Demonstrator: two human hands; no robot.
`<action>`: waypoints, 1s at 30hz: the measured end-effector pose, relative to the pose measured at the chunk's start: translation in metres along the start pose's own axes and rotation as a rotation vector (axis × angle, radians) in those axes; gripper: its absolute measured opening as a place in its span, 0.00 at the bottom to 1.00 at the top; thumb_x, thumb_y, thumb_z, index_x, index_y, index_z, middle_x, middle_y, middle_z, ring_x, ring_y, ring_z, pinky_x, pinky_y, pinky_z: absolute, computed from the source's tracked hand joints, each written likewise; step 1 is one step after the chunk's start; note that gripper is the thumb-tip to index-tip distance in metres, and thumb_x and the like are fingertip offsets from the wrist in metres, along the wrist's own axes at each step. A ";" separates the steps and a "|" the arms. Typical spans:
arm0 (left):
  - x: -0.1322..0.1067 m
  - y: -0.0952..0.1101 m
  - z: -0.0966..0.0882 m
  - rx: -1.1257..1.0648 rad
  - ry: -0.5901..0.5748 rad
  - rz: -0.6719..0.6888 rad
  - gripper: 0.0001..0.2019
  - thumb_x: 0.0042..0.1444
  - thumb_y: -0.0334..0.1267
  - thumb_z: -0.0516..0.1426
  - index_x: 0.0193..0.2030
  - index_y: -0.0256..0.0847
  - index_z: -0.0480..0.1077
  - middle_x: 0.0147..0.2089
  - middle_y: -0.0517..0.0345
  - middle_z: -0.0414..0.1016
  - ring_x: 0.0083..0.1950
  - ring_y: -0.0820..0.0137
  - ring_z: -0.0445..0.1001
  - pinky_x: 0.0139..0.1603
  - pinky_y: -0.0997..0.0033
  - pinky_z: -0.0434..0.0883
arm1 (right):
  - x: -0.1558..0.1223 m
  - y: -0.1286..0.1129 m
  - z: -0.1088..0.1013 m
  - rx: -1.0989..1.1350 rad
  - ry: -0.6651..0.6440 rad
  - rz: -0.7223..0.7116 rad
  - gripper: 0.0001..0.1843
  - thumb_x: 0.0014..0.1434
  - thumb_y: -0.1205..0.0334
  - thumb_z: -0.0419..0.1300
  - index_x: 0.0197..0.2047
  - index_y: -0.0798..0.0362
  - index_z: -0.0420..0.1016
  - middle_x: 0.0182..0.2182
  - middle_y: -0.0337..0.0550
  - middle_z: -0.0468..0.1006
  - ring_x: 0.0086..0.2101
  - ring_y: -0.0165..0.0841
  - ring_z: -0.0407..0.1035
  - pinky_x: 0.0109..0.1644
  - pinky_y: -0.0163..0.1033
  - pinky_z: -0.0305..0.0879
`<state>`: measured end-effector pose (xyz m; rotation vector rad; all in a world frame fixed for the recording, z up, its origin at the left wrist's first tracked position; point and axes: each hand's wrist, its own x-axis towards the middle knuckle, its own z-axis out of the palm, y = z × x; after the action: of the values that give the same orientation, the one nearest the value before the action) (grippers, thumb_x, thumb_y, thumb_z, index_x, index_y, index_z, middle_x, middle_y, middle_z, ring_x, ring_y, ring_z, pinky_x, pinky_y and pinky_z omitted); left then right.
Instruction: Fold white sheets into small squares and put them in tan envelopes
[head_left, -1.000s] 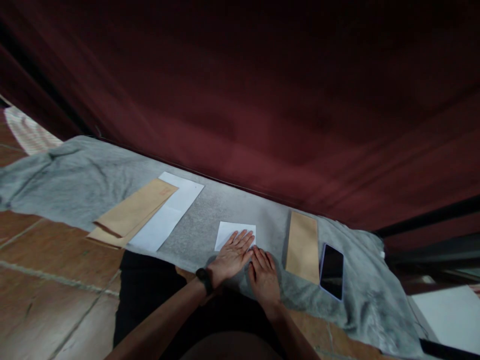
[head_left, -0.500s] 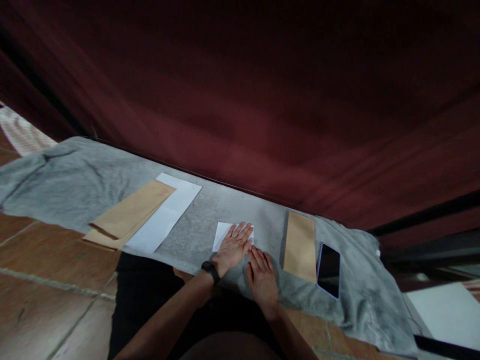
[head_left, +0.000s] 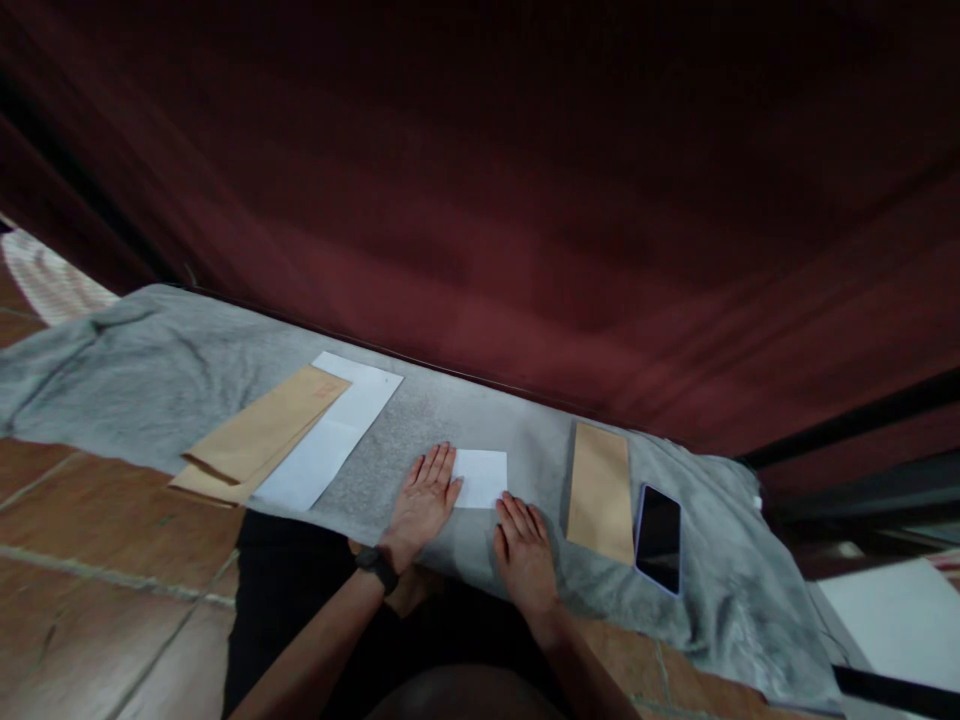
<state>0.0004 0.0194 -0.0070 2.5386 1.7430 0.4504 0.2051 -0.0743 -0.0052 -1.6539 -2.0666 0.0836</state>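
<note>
A small white folded paper [head_left: 481, 479] lies flat on the grey cloth [head_left: 457, 410] in front of me. My left hand [head_left: 424, 500], with a dark band on its wrist, rests palm down over the paper's left edge, fingers stretched out. At the paper's lower right corner, the fingertips of my right hand [head_left: 525, 550] touch it; that hand also lies flat with its fingers extended. Neither hand grasps anything.
Brown envelopes [head_left: 262, 425] overlap white sheets [head_left: 345, 420] on the left. To the right lie another brown envelope [head_left: 600, 490] and a phone [head_left: 659, 538] with a dark screen. A dark red curtain [head_left: 480, 250] hangs behind the cloth's far edge.
My left hand has slid left across the white paper, from its right part to its left edge, uncovering most of it. My right hand has stayed in place.
</note>
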 end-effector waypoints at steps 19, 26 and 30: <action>-0.009 -0.003 -0.010 0.038 -0.021 0.019 0.33 0.68 0.57 0.47 0.72 0.38 0.58 0.75 0.43 0.54 0.75 0.54 0.52 0.74 0.49 0.48 | 0.053 0.017 0.031 -0.180 -0.060 0.066 0.30 0.73 0.56 0.42 0.73 0.60 0.53 0.69 0.54 0.60 0.68 0.43 0.53 0.71 0.54 0.45; -0.009 0.000 -0.009 0.000 -0.024 0.003 0.34 0.67 0.56 0.49 0.73 0.38 0.56 0.75 0.42 0.53 0.75 0.52 0.52 0.74 0.47 0.47 | 0.038 0.026 0.023 -0.151 0.008 -0.003 0.29 0.73 0.57 0.44 0.72 0.59 0.58 0.67 0.55 0.63 0.66 0.45 0.57 0.70 0.56 0.49; -0.010 0.001 -0.008 0.008 -0.030 0.004 0.34 0.67 0.56 0.48 0.73 0.37 0.56 0.75 0.40 0.53 0.75 0.52 0.52 0.74 0.47 0.47 | 0.025 0.026 0.015 -0.150 -0.018 -0.064 0.27 0.72 0.60 0.44 0.70 0.59 0.61 0.66 0.55 0.65 0.65 0.45 0.58 0.69 0.56 0.50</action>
<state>-0.0042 0.0092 -0.0011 2.5409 1.7334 0.4043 0.2191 -0.0406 -0.0186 -1.6764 -2.1840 -0.0800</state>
